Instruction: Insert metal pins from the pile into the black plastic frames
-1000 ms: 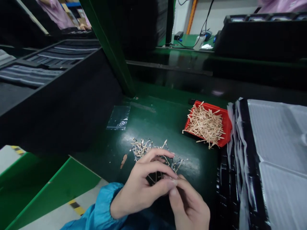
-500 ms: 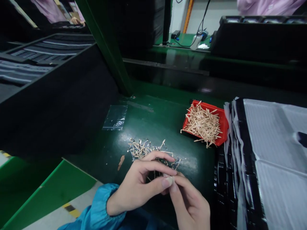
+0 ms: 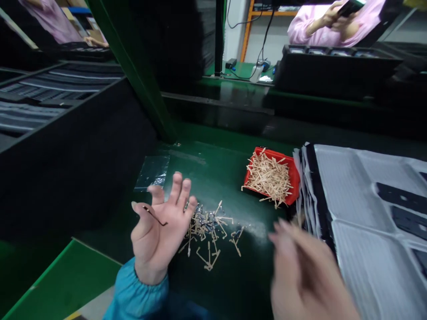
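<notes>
My left hand [image 3: 163, 226] is palm up with its fingers spread. A small thin dark strip with a bent end [image 3: 155, 215] lies across the palm near the thumb. My right hand [image 3: 303, 266] is to the right, blurred by motion, with thumb and fingers drawn together. A blurred beige bit [image 3: 298, 218] shows by its fingers; whether it is gripped is unclear. Between the hands, a loose pile of thin beige and metallic strips [image 3: 208, 226] is spread on the green tabletop [image 3: 220, 164]. Beyond it, a red bin [image 3: 294, 180] is heaped with beige strips [image 3: 269, 175].
A clear plastic bag [image 3: 153, 171] lies at left. On the right rises a stack of white-lined trays [image 3: 350, 178], the top one holding black flat parts [image 3: 400, 198]. A large black box [image 3: 83, 142] and a green post [image 3: 140, 75] border the left. Across the bench, a person in pink holds a dark device.
My hands have come apart: the left moved left and turned palm up with the dark strip on it, the right moved right. The camera view has shifted, showing more of the co-worker.
</notes>
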A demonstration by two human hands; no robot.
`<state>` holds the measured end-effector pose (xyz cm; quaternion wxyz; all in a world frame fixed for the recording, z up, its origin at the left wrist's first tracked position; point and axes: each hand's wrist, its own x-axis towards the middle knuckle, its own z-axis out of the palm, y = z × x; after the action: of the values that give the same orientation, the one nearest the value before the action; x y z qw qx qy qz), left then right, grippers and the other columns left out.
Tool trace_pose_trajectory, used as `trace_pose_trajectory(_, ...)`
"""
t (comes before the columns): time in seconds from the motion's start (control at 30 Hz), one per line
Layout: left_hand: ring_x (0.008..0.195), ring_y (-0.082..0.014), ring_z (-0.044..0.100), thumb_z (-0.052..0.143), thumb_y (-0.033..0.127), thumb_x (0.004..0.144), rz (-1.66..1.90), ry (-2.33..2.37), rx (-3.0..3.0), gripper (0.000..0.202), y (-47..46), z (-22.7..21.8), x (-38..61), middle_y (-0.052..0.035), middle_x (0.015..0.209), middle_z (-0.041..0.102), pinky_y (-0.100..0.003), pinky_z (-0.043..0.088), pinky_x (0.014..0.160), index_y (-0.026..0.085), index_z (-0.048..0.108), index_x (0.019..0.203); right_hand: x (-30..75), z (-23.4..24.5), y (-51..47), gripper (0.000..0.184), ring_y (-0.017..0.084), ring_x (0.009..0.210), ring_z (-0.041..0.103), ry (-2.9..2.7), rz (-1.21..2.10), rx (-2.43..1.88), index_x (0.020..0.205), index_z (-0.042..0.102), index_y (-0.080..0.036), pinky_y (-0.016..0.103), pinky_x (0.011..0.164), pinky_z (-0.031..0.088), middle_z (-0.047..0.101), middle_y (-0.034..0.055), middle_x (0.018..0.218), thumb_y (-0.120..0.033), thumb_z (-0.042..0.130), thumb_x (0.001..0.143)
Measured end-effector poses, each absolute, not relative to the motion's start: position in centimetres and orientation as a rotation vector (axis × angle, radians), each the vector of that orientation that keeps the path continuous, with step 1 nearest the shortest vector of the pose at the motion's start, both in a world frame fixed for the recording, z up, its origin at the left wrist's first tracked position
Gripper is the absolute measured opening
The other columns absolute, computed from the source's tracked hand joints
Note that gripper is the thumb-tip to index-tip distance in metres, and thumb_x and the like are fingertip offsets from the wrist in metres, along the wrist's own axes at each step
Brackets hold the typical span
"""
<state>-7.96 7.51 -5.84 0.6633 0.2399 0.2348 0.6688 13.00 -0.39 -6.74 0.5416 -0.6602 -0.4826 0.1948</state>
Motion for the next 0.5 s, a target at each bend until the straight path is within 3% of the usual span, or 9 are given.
trace_pose_trajectory(0.03,0.149,-0.0282,0.052,0.069,0.071,0.09,1.504,0.573,0.621,0.045,7.1,-5.8,-7.5,0.0013,0.152,0.064,-0.037,0.056,0.11,0.042,0.077,0.123,13.0,-7.2,0.4,0.039,0.024,0.086,0.076,-1.08,0.469,-1.632,0.129,0.073,-0.022,0.03,0.055,0.06,0.078,0.0145,0.115,-0.038,0.073,0.094)
trace_pose_trajectory(0.1,0.157,-0.0361,0.039,0.073,0.078,0.08,1.498,0.664,0.833,0.075,6.3,-6.0,-6.5,-0.0035,0.163,0.054,-0.044,0.051,0.119,0.037,0.067,0.142,12.5,-8.0,1.2,0.06,0.021,0.081,0.076,-0.956,0.841,-1.677,0.139,0.066,-0.02,0.033,0.066,0.064,0.078,0.0143,0.114,-0.052,0.077,0.089)
trace_pose_trajectory(0.17,0.16,-0.0392,0.031,0.079,0.08,0.072,1.512,0.717,1.037,0.094,5.6,-6.3,-5.6,-0.0047,0.169,0.046,-0.045,0.044,0.125,0.034,0.06,0.151,11.5,-8.5,0.5,0.06,0.017,0.077,0.074,-0.84,1.276,-1.435,0.137,0.068,-0.024,0.033,0.072,0.064,0.077,0.0119,0.115,-0.06,0.075,0.089)
trace_pose_trajectory(0.3,0.163,-0.0408,0.023,0.075,0.082,0.071,1.462,0.694,1.305,0.103,5.0,-6.7,-5.0,-0.0057,0.173,0.039,-0.049,0.033,0.132,0.033,0.052,0.158,10.1,-7.4,-2.1,0.066,0.014,0.065,0.069,-0.712,1.854,-0.846,0.118,0.077,-0.023,0.026,0.061,0.055,0.078,0.0089,0.094,-0.075,0.079,0.078)
trace_pose_trajectory(0.4,0.163,-0.0395,0.024,0.08,0.076,0.07,1.389,0.685,1.382,0.105,5.1,-6.9,-5.3,-0.0074,0.173,0.039,-0.048,0.03,0.133,0.032,0.05,0.16,9.9,-6.3,-2.5,0.047,0.007,0.05,0.06,-0.562,1.965,-0.856,0.093,0.075,-0.02,0.02,0.052,0.045,0.077,0.0059,0.076,-0.065,0.079,0.085)
trace_pose_trajectory(0.5,0.159,-0.0379,0.035,0.09,0.063,0.068,1.223,0.655,1.319,0.103,5.3,-6.7,-6.1,-0.0092,0.168,0.047,-0.046,0.037,0.13,0.032,0.051,0.159,10.1,-6.2,-2.1,0.04,0.005,0.043,0.053,-0.508,1.907,-0.904,0.081,0.068,-0.017,0.017,0.046,0.039,0.075,0.0047,0.07,-0.054,0.077,0.091)
